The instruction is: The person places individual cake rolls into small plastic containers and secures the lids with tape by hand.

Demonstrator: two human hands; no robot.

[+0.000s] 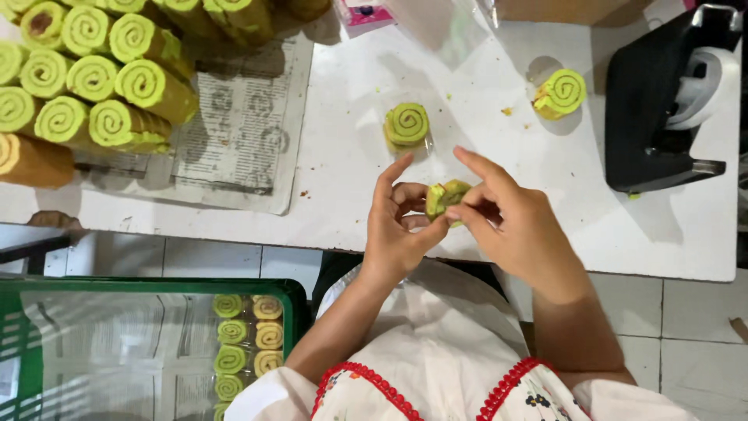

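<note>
Holding a green roll slice pinched between our left hand and right hand just above the desk edge, we judge that a harder squeeze could crumble it, or a slip drop it to the floor.
</note>
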